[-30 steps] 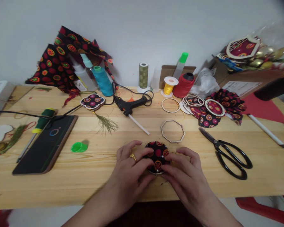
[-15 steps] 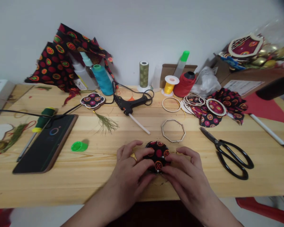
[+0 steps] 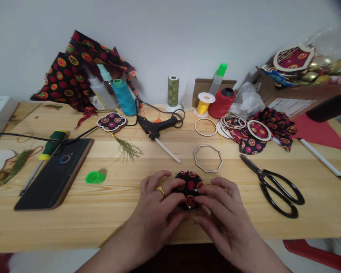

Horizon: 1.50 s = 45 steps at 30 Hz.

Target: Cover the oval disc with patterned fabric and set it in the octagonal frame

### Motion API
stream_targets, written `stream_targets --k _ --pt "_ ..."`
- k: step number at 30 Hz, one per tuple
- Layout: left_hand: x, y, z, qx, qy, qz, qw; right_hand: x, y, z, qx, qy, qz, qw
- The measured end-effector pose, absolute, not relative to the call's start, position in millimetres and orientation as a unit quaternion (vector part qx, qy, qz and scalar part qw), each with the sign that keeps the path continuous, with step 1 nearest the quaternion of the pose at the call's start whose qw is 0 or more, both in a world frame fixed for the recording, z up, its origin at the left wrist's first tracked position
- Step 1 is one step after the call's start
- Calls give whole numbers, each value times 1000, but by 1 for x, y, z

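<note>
A round disc covered in black patterned fabric lies on the table between my hands, with small white dots on its right and lower parts. My left hand, wearing a gold ring, grips the disc's left side, fingers on top and thumb by the lower edge. My right hand presses its index and middle fingertips on the disc's right side; its thumb is apart from the fingers, below the rim. Just behind the disc lies an octagonal frame. Black-handled scissors lie to the right of my right hand.
A black glue gun with a white stick lies behind, its cable running left. Left are a phone, a screwdriver and a green cap. Thread spools and fabric line the wall. A white pencil lies right.
My right thumb has moved down, away from the disc's edge, opening a gap to the fingers. My left hand keeps its hold. The view has shifted very slightly.
</note>
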<state>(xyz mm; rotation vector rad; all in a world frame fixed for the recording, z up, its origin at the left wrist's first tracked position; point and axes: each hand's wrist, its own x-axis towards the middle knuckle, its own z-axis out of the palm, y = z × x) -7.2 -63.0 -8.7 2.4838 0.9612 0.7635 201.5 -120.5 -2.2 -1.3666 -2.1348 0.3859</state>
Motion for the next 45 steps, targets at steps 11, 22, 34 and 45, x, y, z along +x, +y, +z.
stream_targets --k 11,22,34,45 --pt "-6 -71 -6 880 359 282 131 191 -108 4 -507 -848 88 127" --pt "1 -70 -6 867 386 274 154 188 -105 3 -516 -842 104 121" --pt "-1 -72 -8 867 397 260 155 200 -111 -1 -533 -825 114 149" --pt "-1 -72 -6 863 398 267 162 201 -112 0 -543 -808 136 181"
